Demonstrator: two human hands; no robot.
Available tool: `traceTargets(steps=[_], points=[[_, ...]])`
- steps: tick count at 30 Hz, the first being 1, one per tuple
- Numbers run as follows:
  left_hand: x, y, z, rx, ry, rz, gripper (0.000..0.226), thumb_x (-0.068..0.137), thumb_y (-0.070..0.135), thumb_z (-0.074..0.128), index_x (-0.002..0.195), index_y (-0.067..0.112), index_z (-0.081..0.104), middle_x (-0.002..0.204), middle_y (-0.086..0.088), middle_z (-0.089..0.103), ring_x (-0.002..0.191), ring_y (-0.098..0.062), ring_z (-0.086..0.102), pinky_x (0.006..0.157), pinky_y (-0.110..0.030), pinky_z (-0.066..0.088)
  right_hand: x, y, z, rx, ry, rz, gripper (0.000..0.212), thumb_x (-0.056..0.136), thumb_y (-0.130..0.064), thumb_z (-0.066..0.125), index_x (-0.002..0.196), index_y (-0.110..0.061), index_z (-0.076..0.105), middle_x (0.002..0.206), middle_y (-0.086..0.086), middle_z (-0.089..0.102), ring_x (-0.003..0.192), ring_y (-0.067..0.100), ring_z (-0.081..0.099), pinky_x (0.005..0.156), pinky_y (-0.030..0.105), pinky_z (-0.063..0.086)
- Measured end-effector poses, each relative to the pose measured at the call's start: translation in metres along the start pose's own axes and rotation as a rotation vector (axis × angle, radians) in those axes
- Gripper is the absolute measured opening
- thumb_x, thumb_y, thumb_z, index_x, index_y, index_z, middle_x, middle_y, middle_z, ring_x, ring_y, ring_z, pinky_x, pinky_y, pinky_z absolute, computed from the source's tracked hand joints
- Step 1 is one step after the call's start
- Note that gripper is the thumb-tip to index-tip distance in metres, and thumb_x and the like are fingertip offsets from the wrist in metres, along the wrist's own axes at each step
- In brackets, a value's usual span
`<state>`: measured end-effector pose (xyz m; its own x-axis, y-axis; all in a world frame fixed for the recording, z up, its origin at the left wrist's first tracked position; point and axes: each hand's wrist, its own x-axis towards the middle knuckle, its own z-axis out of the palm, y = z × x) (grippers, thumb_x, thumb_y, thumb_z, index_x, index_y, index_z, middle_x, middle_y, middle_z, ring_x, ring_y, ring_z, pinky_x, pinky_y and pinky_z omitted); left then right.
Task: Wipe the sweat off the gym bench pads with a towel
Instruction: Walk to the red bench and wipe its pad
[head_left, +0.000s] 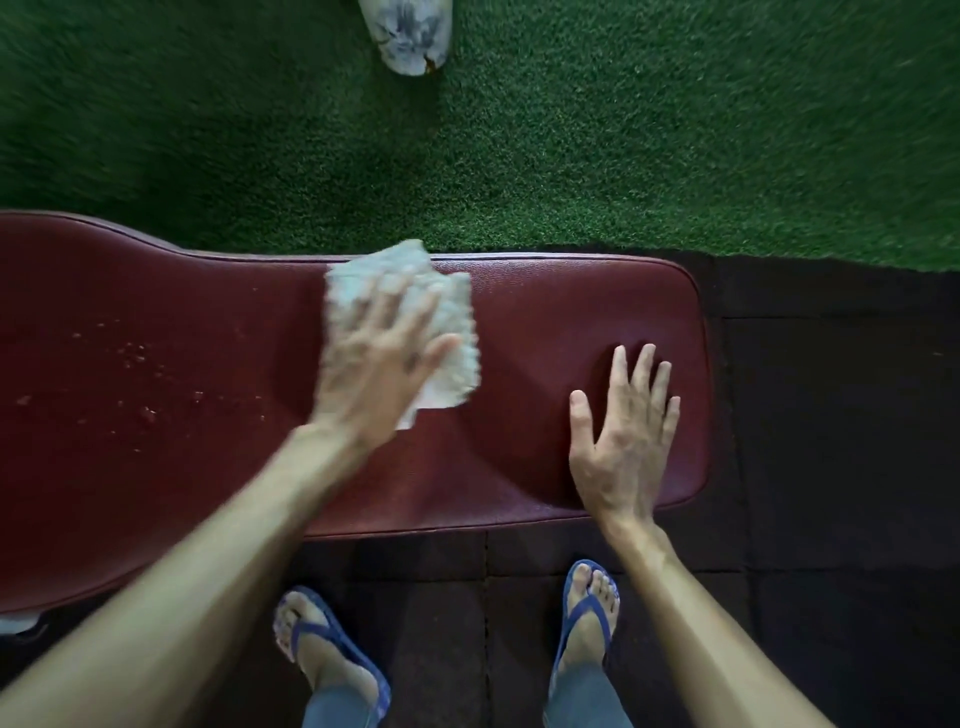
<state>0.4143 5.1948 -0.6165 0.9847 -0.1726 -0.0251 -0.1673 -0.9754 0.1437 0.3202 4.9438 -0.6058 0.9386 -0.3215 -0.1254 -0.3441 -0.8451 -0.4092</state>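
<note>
Left hand (379, 358): flat, open grip pressing towel (441, 332) on bench pad (545, 312).
Right hand (623, 431): open, bracing pad.
Next: sweep towards droplets (140, 358), frame left.

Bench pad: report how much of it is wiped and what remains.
The pad's right portion, near the right hand resting flat, shows no droplets, so it looks done. In hand: the left hand presses the towel flat mid-pad, blurred in motion. Left: the sweat droplets scattered over the wider left part.
</note>
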Motion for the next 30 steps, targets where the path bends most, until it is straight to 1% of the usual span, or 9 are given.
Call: traceTargets(steps=[3,5,7,11,16,18,21,26,30], points=[[-0.021,0.081,-0.056,-0.081,0.058,0.199,0.05,0.098,0.056,0.042,0.138,0.029,0.054,0.15,-0.004,0.047,0.143,-0.028,0.038,0.117,-0.055,0.027,0.001,0.004,-0.002,-0.017,-0.047,-0.027,0.067,0.101,-0.054,0.027,0.159,-0.022,0.023,0.169,0.011,0.007,0.156,0.033,0.0,0.122,0.061,0.004],[-0.069,0.059,-0.056,-0.072,-0.072,0.284,0.048,0.097,0.051,0.049,0.139,0.029,0.056,0.15,-0.004,0.048,0.145,-0.028,0.038,0.117,-0.056,0.029,0.002,-0.001,-0.003,-0.043,-0.08,-0.05,0.064,0.1,-0.058,0.028,0.158,-0.031,0.024,0.169,0.011,0.006,0.155,0.037,-0.002,0.118,0.067,0.001],[-0.11,0.003,-0.065,0.011,-0.056,0.339,0.047,0.098,0.048,0.049,0.141,0.029,0.053,0.151,-0.004,0.047,0.145,-0.028,0.036,0.118,-0.056,0.029,0.001,-0.005,-0.003,-0.059,-0.082,-0.063,0.063,0.099,-0.061,0.028,0.157,-0.037,0.024,0.169,0.011,0.005,0.155,0.04,-0.003,0.115,0.071,0.001],[-0.107,-0.056,-0.081,-0.017,-0.036,0.257,0.047,0.096,0.042,0.05,0.138,0.023,0.056,0.148,-0.008,0.05,0.143,-0.032,0.038,0.117,-0.059,0.027,-0.001,-0.015,-0.001,-0.068,-0.097,-0.059,0.06,0.099,-0.063,0.026,0.156,-0.043,0.022,0.169,0.009,0.003,0.154,0.044,-0.005,0.113,0.076,0.002],[-0.014,-0.012,-0.061,-0.054,0.119,0.026,0.042,0.099,0.044,0.049,0.133,0.023,0.061,0.141,-0.005,0.055,0.136,-0.027,0.046,0.116,-0.048,0.029,-0.014,-0.024,0.008,-0.032,-0.092,-0.152,0.057,0.1,-0.061,0.033,0.154,-0.045,0.027,0.169,0.008,0.005,0.154,0.042,-0.004,0.113,0.073,-0.001],[0.0,0.012,-0.053,-0.061,0.092,0.053,0.042,0.099,0.047,0.048,0.133,0.025,0.061,0.141,-0.003,0.055,0.136,-0.026,0.046,0.116,-0.05,0.03,-0.015,-0.028,0.009,-0.011,-0.089,-0.146,0.057,0.1,-0.06,0.035,0.154,-0.045,0.027,0.169,0.007,0.004,0.155,0.041,-0.005,0.114,0.072,-0.002],[-0.049,0.019,-0.053,-0.107,0.035,0.214,0.04,0.099,0.041,0.049,0.134,0.026,0.06,0.145,-0.003,0.052,0.141,-0.028,0.042,0.12,-0.053,0.025,-0.014,-0.03,0.008,0.026,-0.099,-0.119,0.058,0.099,-0.059,0.037,0.155,-0.044,0.027,0.169,0.007,0.004,0.154,0.04,-0.007,0.114,0.072,-0.002],[-0.138,-0.071,-0.087,-0.047,-0.068,0.323,0.043,0.1,0.041,0.047,0.139,0.028,0.054,0.15,-0.003,0.048,0.144,-0.027,0.038,0.122,-0.051,0.023,-0.018,-0.048,0.005,0.033,-0.14,-0.166,0.063,0.095,-0.066,0.035,0.154,-0.045,0.026,0.169,0.009,0.001,0.154,0.04,-0.008,0.113,0.074,-0.001],[-0.078,-0.122,-0.1,-0.054,-0.007,0.118,0.047,0.1,0.043,0.042,0.14,0.022,0.055,0.147,-0.008,0.05,0.14,-0.031,0.041,0.118,-0.055,0.027,-0.027,-0.081,0.02,-0.024,-0.131,-0.211,0.066,0.093,-0.069,0.035,0.154,-0.046,0.026,0.169,0.013,0.001,0.153,0.046,-0.005,0.112,0.074,0.003]])
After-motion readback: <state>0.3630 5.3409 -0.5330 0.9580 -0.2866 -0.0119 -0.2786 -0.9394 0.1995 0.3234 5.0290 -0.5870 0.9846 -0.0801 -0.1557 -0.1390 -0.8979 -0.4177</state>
